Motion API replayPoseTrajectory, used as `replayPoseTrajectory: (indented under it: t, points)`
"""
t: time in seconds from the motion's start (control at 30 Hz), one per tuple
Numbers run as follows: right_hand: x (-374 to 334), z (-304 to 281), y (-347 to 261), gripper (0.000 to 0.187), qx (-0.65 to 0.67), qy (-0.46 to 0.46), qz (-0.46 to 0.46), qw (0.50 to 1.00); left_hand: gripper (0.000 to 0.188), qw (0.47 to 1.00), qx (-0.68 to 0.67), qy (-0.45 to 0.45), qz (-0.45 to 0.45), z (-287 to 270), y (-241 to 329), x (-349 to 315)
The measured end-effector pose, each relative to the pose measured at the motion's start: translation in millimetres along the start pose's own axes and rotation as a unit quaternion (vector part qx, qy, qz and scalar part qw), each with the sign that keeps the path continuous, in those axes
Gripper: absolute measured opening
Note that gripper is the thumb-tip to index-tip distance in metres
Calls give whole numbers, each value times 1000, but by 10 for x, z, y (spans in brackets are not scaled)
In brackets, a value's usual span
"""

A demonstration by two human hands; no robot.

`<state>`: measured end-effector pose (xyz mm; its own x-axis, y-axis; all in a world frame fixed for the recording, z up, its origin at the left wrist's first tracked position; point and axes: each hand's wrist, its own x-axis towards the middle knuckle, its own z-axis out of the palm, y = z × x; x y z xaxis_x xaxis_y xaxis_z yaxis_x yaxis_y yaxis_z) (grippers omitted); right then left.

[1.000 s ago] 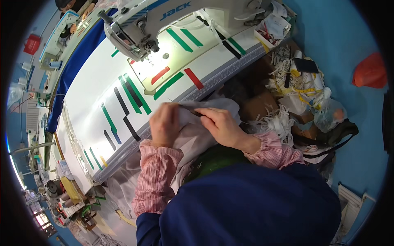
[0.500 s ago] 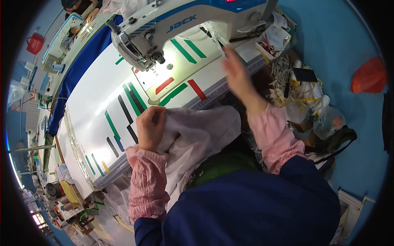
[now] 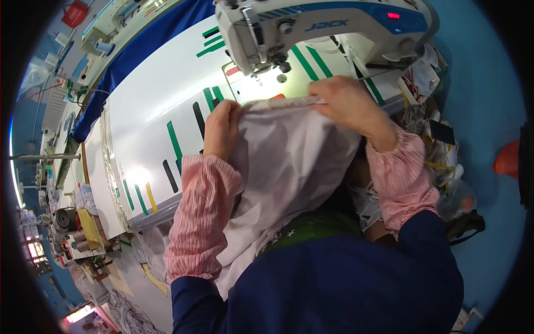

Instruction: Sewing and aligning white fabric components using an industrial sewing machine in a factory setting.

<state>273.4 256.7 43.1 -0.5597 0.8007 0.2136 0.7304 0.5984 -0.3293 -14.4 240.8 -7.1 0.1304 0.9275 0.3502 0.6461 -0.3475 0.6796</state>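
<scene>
Between both hands a pale greyish-pink piece of fabric [image 3: 289, 150] is stretched by its upper edge, and the rest drapes over the table's front edge toward my lap. My left hand [image 3: 221, 127] pinches the edge's left end. At the right end my right hand [image 3: 347, 103] grips the same edge, knuckles up. Just beyond the cloth stands a white and blue sewing machine [image 3: 328, 25]. Its needle area [image 3: 264, 72] is lit, and the fabric lies in front of it, apart from the needle.
Green, black, red and yellow tape strips mark the white table [image 3: 144, 122]. A box of small items [image 3: 417, 83] stands right of the machine, with a dark phone [image 3: 442, 132] and clutter below. A second sewing machine [image 3: 108, 25] is at the far left, past a blue cloth [image 3: 125, 67].
My right hand has come down from beside the machine and taken hold of the fabric's edge. The cloth's edge is now raised and pulled straight between both hands. The view has shifted.
</scene>
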Motion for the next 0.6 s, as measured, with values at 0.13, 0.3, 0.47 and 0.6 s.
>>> replayPoseTrajectory:
  t: [0.13,0.3,0.47,0.6]
  points:
    - [-239,-145,190,20,-263,85,104,955,7,999,35,-16,13,84,-235,227]
    - [-88,119,108,19,-220,73,81,969,7,996,53,-11,76,186,-267,218]
    - [414,667,-355,17,86,182,4,980,6,995,47,-58,59,197,-210,215]
    - [487,795,-349,19,86,183,-11,979,8,995,48,-55,70,183,-220,225]
